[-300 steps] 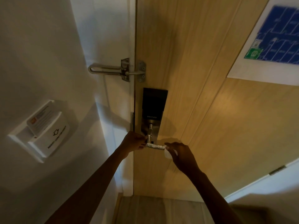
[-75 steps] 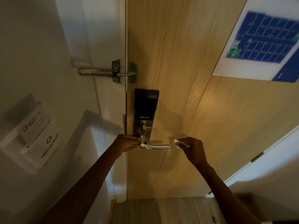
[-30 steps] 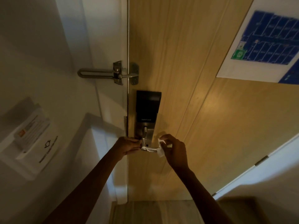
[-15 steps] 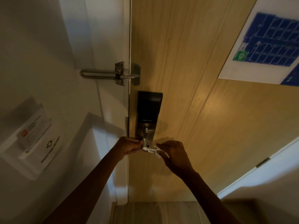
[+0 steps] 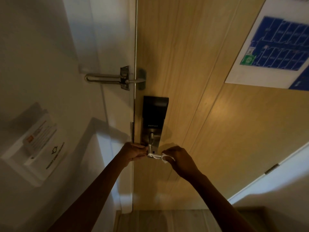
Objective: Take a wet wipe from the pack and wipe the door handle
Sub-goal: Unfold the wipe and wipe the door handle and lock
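Far L on the wall I see a card holder [image 5: 38, 144], then the swing latch [image 5: 107, 78] across frame & door. L hand [image 5: 133, 152] sits at the pivot end of the door handle [image 5: 154, 155], fingers curled; can't tell if it actually grips. Smart lock [image 5: 154, 114] just above. R hand [image 5: 179, 159] pinches the wet wipe [image 5: 164, 159] against the lever's free end. Floor plan [image 5: 274, 47] top R on the door.

A swing-bar latch [image 5: 107, 79] sits above the black lock panel [image 5: 155, 113], a blue floor plan [image 5: 277, 46] nearby.
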A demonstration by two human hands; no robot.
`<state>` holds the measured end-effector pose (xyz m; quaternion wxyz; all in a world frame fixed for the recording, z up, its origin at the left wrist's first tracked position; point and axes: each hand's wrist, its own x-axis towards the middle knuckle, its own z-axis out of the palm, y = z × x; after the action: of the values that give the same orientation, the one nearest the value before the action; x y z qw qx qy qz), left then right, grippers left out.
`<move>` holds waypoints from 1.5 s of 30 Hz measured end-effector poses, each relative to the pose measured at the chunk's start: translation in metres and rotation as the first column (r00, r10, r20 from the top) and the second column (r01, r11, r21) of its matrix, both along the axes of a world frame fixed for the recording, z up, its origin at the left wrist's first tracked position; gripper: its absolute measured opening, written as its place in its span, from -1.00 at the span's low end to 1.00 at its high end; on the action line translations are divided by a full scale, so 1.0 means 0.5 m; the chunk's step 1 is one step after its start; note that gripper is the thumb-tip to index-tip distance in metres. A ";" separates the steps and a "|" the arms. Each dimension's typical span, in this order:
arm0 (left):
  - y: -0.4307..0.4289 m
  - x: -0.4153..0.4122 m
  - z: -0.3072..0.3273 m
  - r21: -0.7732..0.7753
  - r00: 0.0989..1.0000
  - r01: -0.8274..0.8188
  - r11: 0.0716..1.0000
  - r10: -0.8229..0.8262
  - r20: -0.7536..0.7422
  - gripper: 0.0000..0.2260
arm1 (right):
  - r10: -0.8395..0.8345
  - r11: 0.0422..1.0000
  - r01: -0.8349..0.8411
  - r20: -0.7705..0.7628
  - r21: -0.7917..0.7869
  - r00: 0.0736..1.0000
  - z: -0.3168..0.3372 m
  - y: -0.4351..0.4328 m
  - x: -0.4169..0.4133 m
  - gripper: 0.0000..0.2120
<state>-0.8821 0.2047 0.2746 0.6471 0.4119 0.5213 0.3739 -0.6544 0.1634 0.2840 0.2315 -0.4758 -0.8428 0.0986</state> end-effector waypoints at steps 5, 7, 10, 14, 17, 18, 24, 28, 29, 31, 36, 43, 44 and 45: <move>-0.002 0.002 0.002 -0.010 1.000 -0.008 1.000 0.008 -0.006 -0.79 | -0.063 0.998 0.062 0.050 0.017 0.997 0.004 0.001 0.077 -0.73; -0.003 0.002 0.005 -0.019 1.000 -0.014 1.000 0.014 -0.011 -0.77 | -0.083 0.996 0.083 0.001 0.022 0.997 0.002 -0.007 0.086 -0.69; -0.002 -0.001 0.008 -0.018 1.000 0.004 1.000 -0.004 -0.007 -0.77 | -0.064 0.998 0.065 -0.049 0.018 0.997 0.008 -0.013 0.036 -0.59; -0.003 -0.003 0.005 0.000 0.999 0.030 1.000 -0.030 -0.039 -0.75 | -0.030 0.999 0.030 -0.027 -0.013 0.999 0.000 -0.005 0.026 -0.65; 0.004 -0.016 0.010 0.031 0.986 0.092 0.995 -0.087 -0.141 -0.71 | -0.074 0.997 0.073 -0.020 -0.025 0.997 0.007 -0.001 0.075 -0.72; 0.008 -0.025 0.014 0.032 0.978 0.109 0.994 -0.101 -0.185 -0.70 | -0.084 0.996 0.084 -0.028 -0.021 0.996 0.010 0.000 0.081 -0.73; 0.032 -0.050 0.041 -0.026 0.889 0.232 0.972 -0.223 -0.399 -0.51 | -0.214 0.977 0.214 -0.209 -0.022 0.954 0.004 0.000 -0.032 -0.71; 0.039 -0.055 0.061 -0.062 0.887 0.226 0.972 -0.232 -0.399 -0.44 | -0.311 0.948 0.319 -0.204 0.005 0.928 -0.010 -0.011 -0.115 -0.75; 0.039 -0.058 0.064 -0.064 0.894 0.245 0.967 -0.251 -0.371 -0.42 | -0.321 0.942 0.333 -0.185 0.043 0.929 -0.011 -0.017 -0.131 -0.80; 0.038 -0.063 0.067 -0.058 0.909 0.276 0.959 -0.280 -0.310 -0.39 | -0.356 0.925 0.368 -0.119 0.098 0.927 -0.013 -0.030 -0.158 -0.80; 0.039 -0.062 0.062 -0.026 0.920 0.269 0.963 -0.264 -0.291 -0.37 | -0.493 0.858 0.484 0.009 0.170 0.870 -0.030 -0.043 -0.181 -0.73; 0.034 -0.059 0.062 -0.029 0.925 0.248 0.968 -0.246 -0.289 -0.29 | -0.478 0.875 0.475 0.009 0.097 0.878 -0.033 -0.046 -0.164 -0.75; 0.034 -0.060 0.061 -0.023 0.928 0.245 0.969 -0.242 -0.283 -0.29 | -0.441 0.892 0.436 0.020 0.114 0.897 -0.033 -0.047 -0.151 -0.75; 0.034 -0.061 0.059 -0.023 0.933 0.239 0.971 -0.236 -0.272 -0.31 | -0.408 0.906 0.401 0.030 0.134 0.912 -0.032 -0.045 -0.137 -0.75</move>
<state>-0.9127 0.2220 0.3039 0.6074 0.5228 0.5499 0.2353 -0.7230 0.1407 0.2682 0.2521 -0.6275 -0.7365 -0.0182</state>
